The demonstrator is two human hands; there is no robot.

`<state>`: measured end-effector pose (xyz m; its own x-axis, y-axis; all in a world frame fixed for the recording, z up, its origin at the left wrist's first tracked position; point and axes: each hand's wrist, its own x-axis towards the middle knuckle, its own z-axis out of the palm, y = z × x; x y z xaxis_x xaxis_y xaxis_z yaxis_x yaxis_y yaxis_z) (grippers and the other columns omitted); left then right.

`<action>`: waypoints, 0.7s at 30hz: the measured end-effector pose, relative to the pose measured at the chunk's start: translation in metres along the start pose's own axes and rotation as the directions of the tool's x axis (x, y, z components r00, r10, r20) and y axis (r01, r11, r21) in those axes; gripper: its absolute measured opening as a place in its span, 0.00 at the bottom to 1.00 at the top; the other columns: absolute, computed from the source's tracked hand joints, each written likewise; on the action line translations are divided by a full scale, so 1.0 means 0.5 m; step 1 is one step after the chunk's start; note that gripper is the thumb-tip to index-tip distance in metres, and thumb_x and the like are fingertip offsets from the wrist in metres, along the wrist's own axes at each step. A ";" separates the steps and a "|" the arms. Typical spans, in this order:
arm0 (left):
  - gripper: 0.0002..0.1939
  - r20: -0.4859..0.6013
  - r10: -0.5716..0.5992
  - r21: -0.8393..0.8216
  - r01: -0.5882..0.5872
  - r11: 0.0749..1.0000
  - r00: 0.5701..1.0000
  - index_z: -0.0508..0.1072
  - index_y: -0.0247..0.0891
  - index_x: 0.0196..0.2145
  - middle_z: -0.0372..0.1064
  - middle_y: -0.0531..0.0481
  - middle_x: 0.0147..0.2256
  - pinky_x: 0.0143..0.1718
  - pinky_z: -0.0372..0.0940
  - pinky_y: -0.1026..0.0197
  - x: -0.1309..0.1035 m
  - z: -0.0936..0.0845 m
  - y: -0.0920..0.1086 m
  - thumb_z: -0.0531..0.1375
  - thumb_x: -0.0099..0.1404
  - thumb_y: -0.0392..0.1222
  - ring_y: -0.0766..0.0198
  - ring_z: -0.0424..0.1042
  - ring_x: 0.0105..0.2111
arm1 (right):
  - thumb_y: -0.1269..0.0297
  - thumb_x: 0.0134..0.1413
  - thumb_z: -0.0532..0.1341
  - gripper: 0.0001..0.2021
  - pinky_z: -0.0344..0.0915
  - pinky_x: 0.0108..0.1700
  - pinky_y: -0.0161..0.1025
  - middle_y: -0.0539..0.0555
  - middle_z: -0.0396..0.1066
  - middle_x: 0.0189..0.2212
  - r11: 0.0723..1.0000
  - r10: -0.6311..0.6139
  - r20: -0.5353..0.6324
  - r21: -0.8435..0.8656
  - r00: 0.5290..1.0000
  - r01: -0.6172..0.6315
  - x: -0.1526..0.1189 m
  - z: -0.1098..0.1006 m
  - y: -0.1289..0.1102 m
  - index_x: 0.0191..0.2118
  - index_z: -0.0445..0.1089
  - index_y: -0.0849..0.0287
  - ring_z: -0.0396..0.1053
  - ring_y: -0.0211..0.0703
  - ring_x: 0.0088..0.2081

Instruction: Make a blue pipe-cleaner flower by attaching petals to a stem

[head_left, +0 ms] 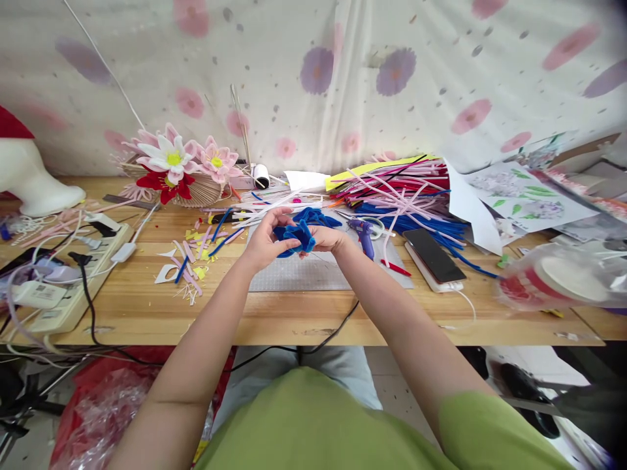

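The blue fuzzy piece [298,235] is held between 2 hands, above the cutting mat [284,281]. The left hand [264,243] is nearly closed, thumb and fingers pinching the near left side. The right hand [324,240] is also closed on the piece, wrist bent inward; its fingertips are partly hidden.

Possible faults:
1. Petal-like loops may flatten or twist if pinch pressure is excessive.
2. Parts may separate if 1 hand releases while a joint is loose; joint condition cannot be determined.
3. The glue gun [362,235] lies beside the right forearm. If hot, it may burn skin on sideways movement; heat state is not visible.
4. The black cord [337,331] crosses the table edge near the lap. A snag could pull connected equipment.

Markings: the white adapter [40,295] at left carries small, illegible print. The bagged cup [526,287] at right bears red-and-white printing, also illegible. No brand can be read.
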<state>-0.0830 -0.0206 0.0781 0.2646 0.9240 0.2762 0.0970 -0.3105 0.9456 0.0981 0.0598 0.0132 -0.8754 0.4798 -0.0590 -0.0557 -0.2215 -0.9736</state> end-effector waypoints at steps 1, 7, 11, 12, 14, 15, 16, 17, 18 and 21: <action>0.39 0.000 -0.011 -0.005 0.011 1.000 1.000 0.61 0.44 0.55 0.66 0.45 0.45 0.46 0.64 0.58 0.000 -0.002 -0.001 0.68 0.44 0.42 0.57 0.67 0.48 | 0.61 0.30 0.71 0.14 0.66 0.35 0.37 0.49 0.69 0.18 1.000 -0.004 -0.015 -0.002 1.000 0.004 -0.001 0.002 -0.002 0.23 0.70 0.63 0.67 0.34 0.23; 0.60 0.030 -0.094 -0.088 0.097 0.991 0.995 0.47 0.52 0.62 0.44 0.39 0.63 0.53 0.58 0.48 -0.012 -0.038 -0.021 0.72 0.34 0.44 0.46 0.49 0.62 | 0.59 0.32 0.70 0.13 0.64 0.36 0.37 0.50 0.70 0.21 0.990 -0.048 -0.230 -0.143 0.972 0.016 -0.016 0.023 -0.042 0.24 0.72 0.64 0.65 0.34 0.25; 0.65 0.022 -0.189 -0.063 0.190 0.980 0.982 0.40 0.56 0.64 0.37 0.38 0.65 0.52 0.58 0.43 -0.024 -0.051 -0.039 0.73 0.34 0.42 0.42 0.48 0.61 | 0.60 0.35 0.67 0.11 0.62 0.35 0.37 0.49 0.68 0.20 0.921 -0.071 -0.333 -0.384 0.940 -0.067 -0.020 0.050 -0.071 0.21 0.72 0.65 0.63 0.34 0.26; 0.66 0.023 -0.195 -0.050 0.196 0.979 0.980 0.39 0.57 0.64 0.37 0.38 0.65 0.51 0.59 0.43 -0.026 -0.051 -0.042 0.73 0.34 0.41 0.42 0.49 0.61 | 0.60 0.35 0.67 0.11 0.62 0.35 0.36 0.49 0.67 0.20 0.906 -0.065 -0.337 -0.414 0.939 -0.086 -0.020 0.056 -0.074 0.21 0.72 0.64 0.62 0.34 0.26; 0.65 0.034 -0.200 -0.019 0.201 0.979 0.979 0.40 0.58 0.64 0.38 0.39 0.64 0.49 0.62 0.45 -0.030 -0.047 -0.046 0.73 0.34 0.39 0.43 0.51 0.60 | 0.60 0.35 0.67 0.11 0.61 0.34 0.36 0.48 0.67 0.20 0.892 -0.034 -0.316 -0.437 0.948 -0.114 -0.020 0.065 -0.076 0.21 0.72 0.64 0.62 0.34 0.26; 0.64 0.043 -0.199 -0.005 0.199 0.980 0.979 0.42 0.57 0.63 0.40 0.39 0.64 0.48 0.63 0.46 -0.031 -0.045 -0.047 0.73 0.34 0.39 0.43 0.53 0.59 | 0.60 0.35 0.67 0.11 0.61 0.34 0.36 0.49 0.67 0.20 0.891 -0.019 -0.300 -0.438 0.954 -0.121 -0.020 0.068 -0.075 0.21 0.73 0.64 0.62 0.34 0.26; 0.63 0.049 -0.195 0.008 0.194 0.981 0.980 0.45 0.56 0.63 0.42 0.39 0.63 0.47 0.64 0.47 -0.032 -0.043 -0.049 0.73 0.34 0.39 0.44 0.54 0.58 | 0.60 0.35 0.66 0.11 0.61 0.34 0.36 0.49 0.67 0.20 0.890 -0.008 -0.286 -0.439 0.958 -0.123 -0.021 0.069 -0.072 0.21 0.73 0.64 0.62 0.34 0.26; 0.61 0.048 -0.185 0.020 0.184 0.983 0.982 0.48 0.54 0.63 0.46 0.39 0.62 0.46 0.65 0.48 -0.032 -0.041 -0.052 0.73 0.34 0.39 0.45 0.57 0.57 | 0.60 0.35 0.66 0.10 0.61 0.34 0.37 0.49 0.68 0.19 0.890 -0.003 -0.276 -0.439 0.961 -0.123 -0.022 0.068 -0.070 0.21 0.73 0.64 0.62 0.35 0.26; 0.58 0.037 -0.171 0.031 0.170 0.985 0.985 0.51 0.52 0.62 0.50 0.39 0.61 0.46 0.66 0.48 -0.032 -0.040 -0.055 0.72 0.35 0.40 0.47 0.59 0.56 | 0.59 0.35 0.66 0.10 0.61 0.34 0.37 0.49 0.68 0.20 0.891 -0.003 -0.271 -0.437 0.962 -0.121 -0.023 0.067 -0.067 0.21 0.73 0.63 0.62 0.35 0.26; 0.46 -0.065 -0.123 0.051 0.127 0.991 0.990 0.62 0.44 0.56 0.64 0.41 0.51 0.45 0.67 0.51 -0.028 -0.036 -0.066 0.71 0.38 0.41 0.52 0.66 0.50 | 0.59 0.34 0.67 0.12 0.61 0.35 0.37 0.49 0.69 0.21 0.902 -0.012 -0.286 -0.417 0.958 -0.113 -0.028 0.056 -0.058 0.25 0.75 0.63 0.62 0.35 0.26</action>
<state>-0.1072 -0.0195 0.0461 0.1873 0.9678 0.1683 0.1789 -0.2021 0.9629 0.0986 0.0359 0.0484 -0.7008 0.7051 -0.1080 0.2489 0.0998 -0.9634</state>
